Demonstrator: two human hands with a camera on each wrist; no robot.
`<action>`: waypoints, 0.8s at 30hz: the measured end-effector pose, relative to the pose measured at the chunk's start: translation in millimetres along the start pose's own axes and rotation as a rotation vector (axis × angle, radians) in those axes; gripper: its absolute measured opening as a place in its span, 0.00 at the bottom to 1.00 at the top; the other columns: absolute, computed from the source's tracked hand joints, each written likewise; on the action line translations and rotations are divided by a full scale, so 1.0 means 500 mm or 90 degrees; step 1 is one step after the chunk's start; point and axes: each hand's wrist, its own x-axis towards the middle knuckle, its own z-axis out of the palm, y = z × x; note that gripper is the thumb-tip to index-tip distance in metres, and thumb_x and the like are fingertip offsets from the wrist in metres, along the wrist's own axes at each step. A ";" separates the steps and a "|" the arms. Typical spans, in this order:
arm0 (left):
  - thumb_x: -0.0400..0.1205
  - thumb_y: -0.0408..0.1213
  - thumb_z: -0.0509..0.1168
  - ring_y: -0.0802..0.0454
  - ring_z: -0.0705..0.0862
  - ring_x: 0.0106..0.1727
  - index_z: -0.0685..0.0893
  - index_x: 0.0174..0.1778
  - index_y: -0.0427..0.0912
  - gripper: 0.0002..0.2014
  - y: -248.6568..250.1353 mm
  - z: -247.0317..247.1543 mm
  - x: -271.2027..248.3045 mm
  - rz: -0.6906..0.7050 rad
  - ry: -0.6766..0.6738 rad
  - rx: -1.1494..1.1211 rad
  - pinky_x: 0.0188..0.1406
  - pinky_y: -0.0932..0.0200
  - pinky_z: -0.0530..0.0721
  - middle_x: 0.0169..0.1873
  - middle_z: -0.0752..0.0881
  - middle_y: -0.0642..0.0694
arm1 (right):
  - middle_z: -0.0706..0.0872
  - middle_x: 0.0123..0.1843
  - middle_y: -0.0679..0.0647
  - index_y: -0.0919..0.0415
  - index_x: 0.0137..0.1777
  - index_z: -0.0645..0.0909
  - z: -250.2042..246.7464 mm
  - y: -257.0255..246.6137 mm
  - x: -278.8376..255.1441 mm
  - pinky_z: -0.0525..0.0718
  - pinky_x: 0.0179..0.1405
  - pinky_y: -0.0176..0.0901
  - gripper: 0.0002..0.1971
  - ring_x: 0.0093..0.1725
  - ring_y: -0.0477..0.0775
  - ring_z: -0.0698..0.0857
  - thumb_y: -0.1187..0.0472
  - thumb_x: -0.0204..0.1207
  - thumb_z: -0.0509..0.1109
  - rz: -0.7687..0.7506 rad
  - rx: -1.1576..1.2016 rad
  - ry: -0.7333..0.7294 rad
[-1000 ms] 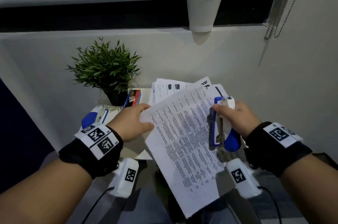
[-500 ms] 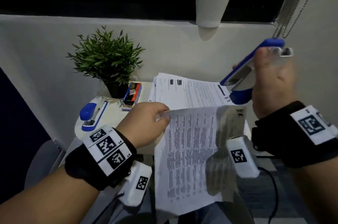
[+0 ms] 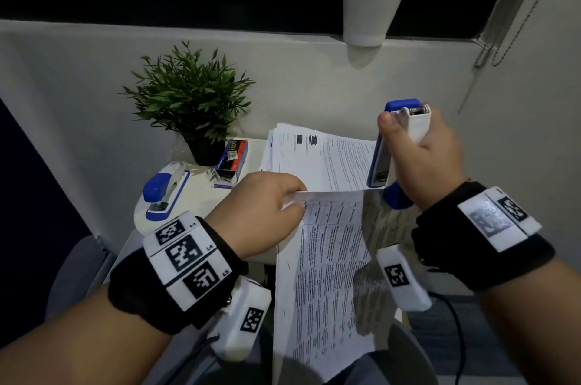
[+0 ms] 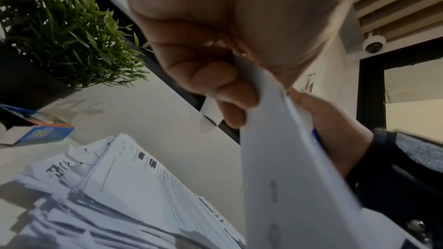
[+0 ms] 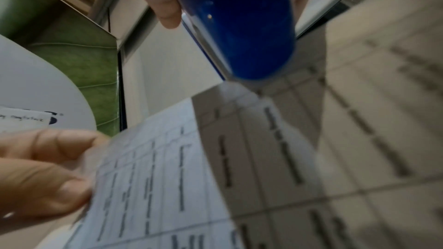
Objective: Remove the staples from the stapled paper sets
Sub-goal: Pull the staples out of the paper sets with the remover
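While left hand [image 3: 264, 211] pinches paper set [image 3: 330, 274] | right hand [image 3: 430, 161] grips stapler [image 3: 393, 152] | text illegible

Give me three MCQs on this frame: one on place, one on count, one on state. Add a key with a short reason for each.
1. Where is the staple box?
A. On the table, right of the potted plant
B. In the left hand
C. On top of the paper stack

2. How many blue-and-white staplers show in the head view?
A. One
B. Two
C. Three

3. What is the left hand doing?
A. Resting flat on the table
B. Pinching the top edge of a printed paper set
C. Gripping a stapler

Key: 1 A, the box lies beside the pot. 2 B, one stapler on the table and one stapler in the right hand. 3 B, thumb and fingers clamp the sheet's edge.
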 end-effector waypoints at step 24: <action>0.79 0.47 0.63 0.53 0.74 0.64 0.74 0.67 0.54 0.19 0.061 0.034 0.015 0.084 0.054 0.320 0.69 0.53 0.63 0.58 0.78 0.56 | 0.76 0.30 0.40 0.46 0.33 0.71 0.052 0.028 -0.028 0.73 0.40 0.45 0.18 0.32 0.45 0.76 0.32 0.58 0.62 0.090 0.142 0.048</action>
